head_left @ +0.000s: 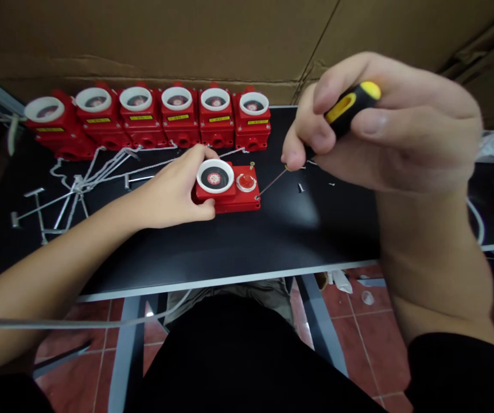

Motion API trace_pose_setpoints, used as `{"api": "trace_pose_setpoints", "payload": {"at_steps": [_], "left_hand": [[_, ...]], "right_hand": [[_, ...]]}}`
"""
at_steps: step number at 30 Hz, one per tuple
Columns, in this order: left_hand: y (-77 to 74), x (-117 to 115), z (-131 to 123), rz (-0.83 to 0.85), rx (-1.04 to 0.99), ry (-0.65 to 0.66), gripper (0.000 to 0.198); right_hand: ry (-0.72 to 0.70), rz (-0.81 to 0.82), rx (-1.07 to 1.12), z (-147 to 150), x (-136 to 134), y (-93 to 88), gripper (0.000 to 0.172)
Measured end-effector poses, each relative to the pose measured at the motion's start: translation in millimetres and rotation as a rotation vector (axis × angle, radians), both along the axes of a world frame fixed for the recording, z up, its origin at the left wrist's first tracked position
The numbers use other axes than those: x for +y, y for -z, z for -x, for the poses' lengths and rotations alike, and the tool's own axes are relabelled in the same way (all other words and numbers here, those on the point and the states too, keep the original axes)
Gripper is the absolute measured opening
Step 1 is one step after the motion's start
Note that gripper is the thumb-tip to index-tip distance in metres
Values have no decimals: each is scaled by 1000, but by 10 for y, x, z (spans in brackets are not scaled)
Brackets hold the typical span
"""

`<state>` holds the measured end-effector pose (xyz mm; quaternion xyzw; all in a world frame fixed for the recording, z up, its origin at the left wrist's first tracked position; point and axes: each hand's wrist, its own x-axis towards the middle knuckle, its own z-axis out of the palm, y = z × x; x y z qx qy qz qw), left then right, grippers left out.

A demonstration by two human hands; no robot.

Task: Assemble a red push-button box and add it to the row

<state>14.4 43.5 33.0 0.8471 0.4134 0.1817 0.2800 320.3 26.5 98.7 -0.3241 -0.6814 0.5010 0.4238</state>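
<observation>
Currently, screwdriver [351, 108] tip at corner screw [257, 198] of red box [234, 198].
Right hand [405, 126] pinches the screwdriver handle between its fingers; left hand's [182, 189] fingers clamp the box on the tabletop [229, 246]; loose screws [300, 188] below the right fingers, six similar boxes [182, 131] beyond the left ones.

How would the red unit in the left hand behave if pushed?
The red unit is probably stiff, given its boxy shell. Its flat lie suggests sliding over the smooth black tabletop rather than rolling, though the left hand grips it.
</observation>
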Motion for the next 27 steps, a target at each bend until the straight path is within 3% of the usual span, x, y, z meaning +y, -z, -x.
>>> {"api": "trace_pose_setpoints", "payload": {"at_steps": [4, 10, 14, 16, 19, 21, 24, 27], "left_hand": [[-49, 3, 55, -4, -7, 44, 54], [-131, -15, 110, 36, 22, 34, 56], [-95, -59, 103, 3, 33, -23, 59], [-46, -95, 76, -35, 43, -90, 64], [16, -169, 20, -83, 60, -189, 69], [29, -226, -12, -109, 65, -214, 75], [18, -306, -41, -156, 95, -234, 77], [-3, -357, -60, -183, 118, -254, 73]], "right_hand": [[119, -38, -29, 54, 41, -2, 55], [151, 5, 10, -11, 21, -72, 53], [363, -268, 165, -93, 29, -24, 28], [456, -452, 92, -200, 104, 38, 22], [310, -561, -448, -375, 258, 149, 26], [210, -545, -614, -400, 321, 228, 21], [58, -472, -572, -243, 303, 362, 17], [-9, -476, -469, -1, 222, 511, 18]]}}
